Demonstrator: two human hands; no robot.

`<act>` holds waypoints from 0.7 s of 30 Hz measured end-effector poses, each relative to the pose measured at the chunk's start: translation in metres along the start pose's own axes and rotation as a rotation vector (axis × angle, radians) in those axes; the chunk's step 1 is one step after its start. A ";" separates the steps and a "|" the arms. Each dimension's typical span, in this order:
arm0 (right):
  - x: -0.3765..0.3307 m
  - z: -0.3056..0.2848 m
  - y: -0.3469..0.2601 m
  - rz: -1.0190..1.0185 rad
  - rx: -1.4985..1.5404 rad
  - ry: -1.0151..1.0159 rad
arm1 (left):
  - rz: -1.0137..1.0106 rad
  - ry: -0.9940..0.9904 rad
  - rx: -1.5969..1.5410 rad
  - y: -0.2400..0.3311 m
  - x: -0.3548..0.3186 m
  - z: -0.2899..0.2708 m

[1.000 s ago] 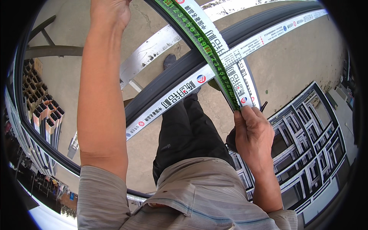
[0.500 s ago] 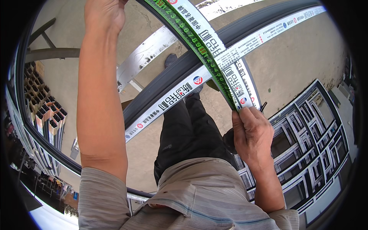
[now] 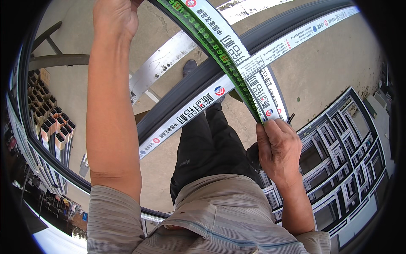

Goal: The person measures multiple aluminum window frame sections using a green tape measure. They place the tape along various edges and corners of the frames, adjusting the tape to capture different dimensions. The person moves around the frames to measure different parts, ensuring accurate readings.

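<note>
Done: green flexible measuring tape (image 3: pixel 213 44) is out along a dark metal bar with white printed face (image 3: pixel 228 39), crossing a second, similar bar (image 3: pixel 186 114). Not done: release; my right hand (image 3: pixel 279 146) pinches its near end, thumb to finger. Left hand (image 3: pixel 116 20): fingertips cut off, can't tell grip.

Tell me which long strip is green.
The measuring tape, its lower visible end pinched by the right hand; the crossing bars beneath have white faces.

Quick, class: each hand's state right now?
Left hand: fingers mostly out of frame; cannot tell.
Right hand: closed on the green tape-measure blade.
</note>
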State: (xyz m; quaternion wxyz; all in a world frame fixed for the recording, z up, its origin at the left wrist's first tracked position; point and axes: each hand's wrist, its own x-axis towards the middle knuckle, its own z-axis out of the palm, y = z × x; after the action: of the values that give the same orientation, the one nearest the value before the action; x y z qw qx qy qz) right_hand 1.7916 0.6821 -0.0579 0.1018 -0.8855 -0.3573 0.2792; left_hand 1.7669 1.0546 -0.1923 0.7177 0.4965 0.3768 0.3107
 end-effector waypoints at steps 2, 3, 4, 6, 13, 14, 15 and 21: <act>-0.001 0.000 0.000 -0.004 0.000 0.002 | 0.003 -0.006 0.001 0.001 -0.001 -0.001; -0.001 0.000 0.000 -0.003 0.002 0.003 | 0.004 -0.010 0.001 0.001 -0.001 -0.001; -0.001 0.000 0.000 -0.002 0.003 0.003 | 0.006 -0.015 0.001 0.002 -0.002 0.000; 0.000 0.000 0.000 -0.010 0.008 0.004 | 0.045 0.000 0.016 0.004 -0.012 0.008; 0.001 0.000 0.001 0.001 0.034 -0.010 | -0.005 0.003 0.009 0.003 -0.004 0.002; 0.001 0.000 0.001 0.000 0.034 -0.010 | -0.003 0.002 0.006 0.003 -0.004 0.002; 0.001 0.000 0.001 -0.001 0.034 -0.009 | -0.001 0.000 0.003 0.002 -0.003 0.002; 0.000 -0.001 0.002 0.005 0.008 -0.034 | -0.013 -0.005 -0.009 0.003 -0.003 0.002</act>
State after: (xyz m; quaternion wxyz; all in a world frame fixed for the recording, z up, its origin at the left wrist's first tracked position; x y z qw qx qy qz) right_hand 1.7937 0.6808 -0.0580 0.0985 -0.8811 -0.3554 0.2961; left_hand 1.7670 1.0524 -0.1885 0.7229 0.4915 0.3767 0.3067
